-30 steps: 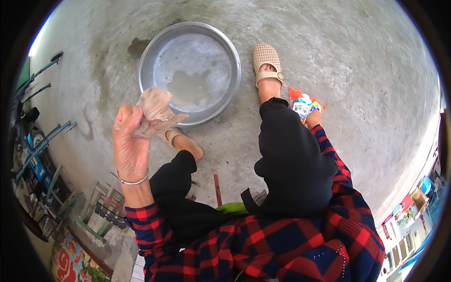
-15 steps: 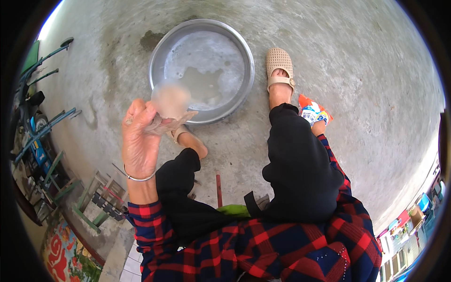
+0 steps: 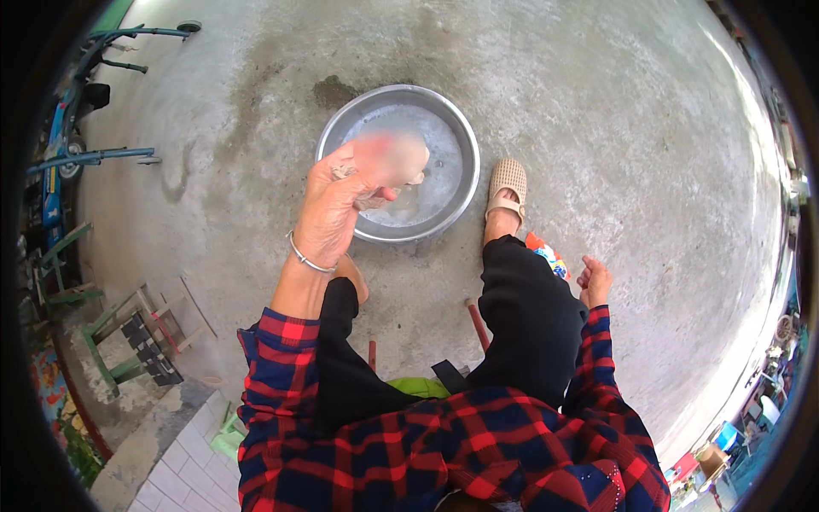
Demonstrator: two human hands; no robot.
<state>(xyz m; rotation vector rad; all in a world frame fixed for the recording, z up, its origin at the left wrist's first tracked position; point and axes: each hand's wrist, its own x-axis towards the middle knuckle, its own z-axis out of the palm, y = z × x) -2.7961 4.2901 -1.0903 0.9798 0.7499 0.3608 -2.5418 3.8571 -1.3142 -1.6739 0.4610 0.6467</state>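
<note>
My left hand (image 3: 335, 189) is raised over the near left side of a wide metal basin (image 3: 470, 162). Its fingers are closed on a thin, crumpled beige cloth (image 3: 369, 203), whose upper part is blurred over. Inside the basin lies shallow, cloudy water (image 3: 439, 179). Low on the right, outside my right knee, my right hand (image 3: 597, 282) hangs with its fingers curled in. Whether anything is in it I cannot make out. Just left of that hand, an orange, white and blue plastic packet (image 3: 546, 253) sits on the floor, partly hidden behind my leg.
My sandalled right foot (image 3: 508, 189) stands right of the basin on the concrete floor (image 3: 631, 128). A small green-framed stool (image 3: 128, 341) is at the left, below a blue wheeled frame (image 3: 85, 160). Assorted household things (image 3: 725, 439) line the far right edge.
My left hand has moved right with the beige cloth, now over the basin. My right hand has come away from the packet and its fingers show. The view has shifted.
</note>
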